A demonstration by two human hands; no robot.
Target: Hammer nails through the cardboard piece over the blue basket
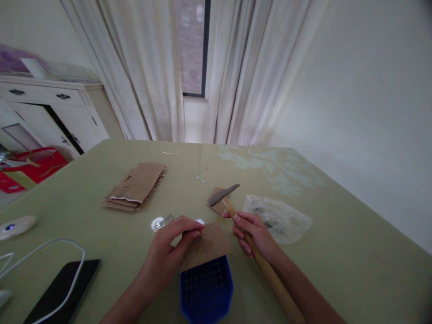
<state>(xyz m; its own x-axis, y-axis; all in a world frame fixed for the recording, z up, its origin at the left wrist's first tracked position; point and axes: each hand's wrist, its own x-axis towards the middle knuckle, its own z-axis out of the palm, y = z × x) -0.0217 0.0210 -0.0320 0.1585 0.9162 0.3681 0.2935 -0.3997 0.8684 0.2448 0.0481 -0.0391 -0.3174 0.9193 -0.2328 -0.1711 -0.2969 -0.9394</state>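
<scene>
In my right hand is a hammer, its wooden handle gripped and its narrow metal head raised beyond the fingers. Across the far part of a blue perforated plastic basket lies a piece of brown cardboard with rows of small holes. My left hand is closed in a pinch over the cardboard's upper left; whatever sits between thumb and fingertips is too small to make out. A smaller holed cardboard piece lies under the hammer head.
Stacked holed cardboard sheets lie at the back left. Thin metal rods rest beyond my left hand. A clear plastic bag lies right. A phone, white cable and white oval device occupy the left.
</scene>
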